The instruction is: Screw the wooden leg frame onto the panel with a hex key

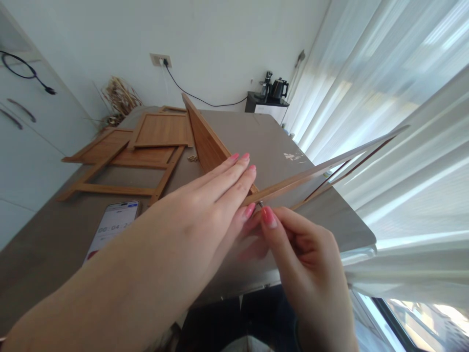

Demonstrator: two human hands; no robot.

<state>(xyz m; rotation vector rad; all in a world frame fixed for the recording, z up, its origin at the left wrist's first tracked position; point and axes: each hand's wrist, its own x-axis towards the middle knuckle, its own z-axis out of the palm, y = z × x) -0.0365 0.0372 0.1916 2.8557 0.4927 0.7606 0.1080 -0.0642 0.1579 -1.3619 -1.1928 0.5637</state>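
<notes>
Near the table's front edge, an upright wooden panel (pixel 210 139) meets a long wooden frame (pixel 304 178) at a corner. My left hand (pixel 205 210) lies over that corner, its fingers pressed together along the panel and its thumb below. Between the thumb and forefinger of my right hand (pixel 306 254) is a small metal screw (pixel 261 204), its end at the corner of the frame. The fingers of that hand are curled. My left hand covers part of the joint.
Several wooden panels (pixel 161 129) and an open wooden frame (pixel 117 188) lie at the left of the table (pixel 252 129). Small brass-coloured pieces (pixel 192 158) lie beside them. A phone (pixel 113 222) showing a timer is by my left forearm. Curtains (pixel 414 146) hang at the right.
</notes>
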